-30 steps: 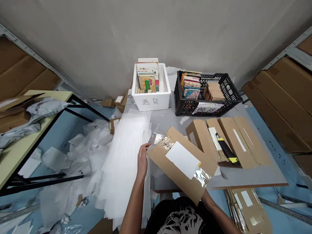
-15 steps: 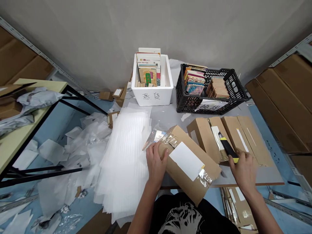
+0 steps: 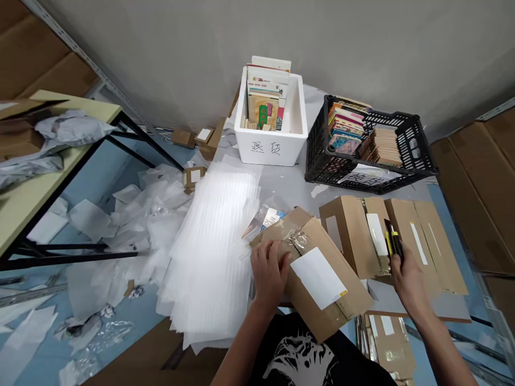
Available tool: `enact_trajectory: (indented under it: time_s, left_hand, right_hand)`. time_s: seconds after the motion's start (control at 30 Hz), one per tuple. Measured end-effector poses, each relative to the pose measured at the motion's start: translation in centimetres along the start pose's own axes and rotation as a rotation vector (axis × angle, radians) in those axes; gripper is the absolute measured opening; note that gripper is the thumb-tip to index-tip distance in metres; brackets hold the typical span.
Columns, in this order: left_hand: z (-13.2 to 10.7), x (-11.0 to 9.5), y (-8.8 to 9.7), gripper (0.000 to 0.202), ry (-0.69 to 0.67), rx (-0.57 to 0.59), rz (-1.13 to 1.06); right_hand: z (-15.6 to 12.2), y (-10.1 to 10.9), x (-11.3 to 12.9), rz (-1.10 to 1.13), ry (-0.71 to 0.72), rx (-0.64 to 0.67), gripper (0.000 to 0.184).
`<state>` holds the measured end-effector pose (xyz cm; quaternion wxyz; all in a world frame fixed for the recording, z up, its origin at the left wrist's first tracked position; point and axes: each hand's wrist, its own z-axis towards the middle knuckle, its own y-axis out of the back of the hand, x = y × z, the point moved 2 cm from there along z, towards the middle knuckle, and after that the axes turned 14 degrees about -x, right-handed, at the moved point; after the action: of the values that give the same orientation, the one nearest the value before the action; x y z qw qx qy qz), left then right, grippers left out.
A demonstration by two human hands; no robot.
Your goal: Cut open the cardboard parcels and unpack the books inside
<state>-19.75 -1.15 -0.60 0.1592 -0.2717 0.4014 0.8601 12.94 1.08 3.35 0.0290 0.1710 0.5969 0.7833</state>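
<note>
A cardboard box [image 3: 338, 284] with a white label and shiny clear tape sits tilted at the table's front edge, partly over my lap. My left hand [image 3: 269, 271] grips its left end, fingers curled over the cardboard. To the right, my right hand [image 3: 411, 281] is closed round a black and yellow utility knife [image 3: 394, 241], which points up and away from me. Behind the knife lie a taped carton [image 3: 354, 230] and another flat-topped carton [image 3: 426, 230]. A clear-wrapped item [image 3: 270, 217] shows just past the box's far left corner.
A stack of white foam sheets [image 3: 213, 252] covers the table's left side. At the back stand a white foam bin [image 3: 271, 150] of books and a black crate [image 3: 370, 182] of books. Loose packing [image 3: 156, 214] litters the floor; flattened cartons [image 3: 388, 343] stand below the table.
The utility knife has turned more upright in my right hand, which now wraps round its handle. My left hand stays on the box. The view has shifted, moving the scene rightward.
</note>
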Motion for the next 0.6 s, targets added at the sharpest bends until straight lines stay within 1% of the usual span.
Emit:
enact_trajectory:
  time_s: [0.07, 0.1, 0.17, 0.23, 0.3, 0.37, 0.4, 0.5, 0.6]
  left_hand:
    - [0.1, 0.0, -0.1, 0.027, -0.002, 0.001, 0.003]
    - [0.1, 0.0, -0.2, 0.027, -0.003, -0.001, 0.003]
    - [0.0, 0.2, -0.3, 0.026, -0.002, -0.012, 0.003]
    - [-0.1, 0.5, -0.2, 0.025, 0.002, -0.030, 0.003]
    - [-0.4, 0.8, 0.0, 0.023, 0.006, -0.048, -0.004]
    - [-0.4, 1.1, 0.1, 0.022, 0.010, -0.065, -0.018]
    - [-0.4, 1.2, 0.1, 0.022, 0.016, -0.072, -0.025]
    - [0.2, 1.9, -0.5, 0.020, 0.066, -0.083, -0.047]
    - [1.3, 2.9, -2.2, 0.019, 0.164, -0.052, -0.064]
  right_hand:
    - [-1.7, 2.2, 4.0, 0.132, -0.013, 0.056, 0.052]
    - [-2.8, 3.0, 6.0, 0.173, -0.004, 0.095, 0.053]
    - [-4.9, 3.4, 9.7, 0.257, 0.080, 0.203, 0.050]
    - [-6.3, 2.7, 11.9, 0.319, 0.171, 0.228, 0.047]
    - [-6.8, 1.4, 12.4, 0.332, 0.183, 0.164, 0.044]
    - [-6.7, 0.3, 12.0, 0.333, 0.137, 0.095, 0.045]
    - [-6.6, -0.2, 11.7, 0.347, 0.112, 0.080, 0.046]
    - [-6.6, -1.3, 11.9, 0.407, 0.065, 0.132, 0.049]
    - [-5.8, -2.6, 13.5, 0.440, 0.102, 0.186, 0.049]
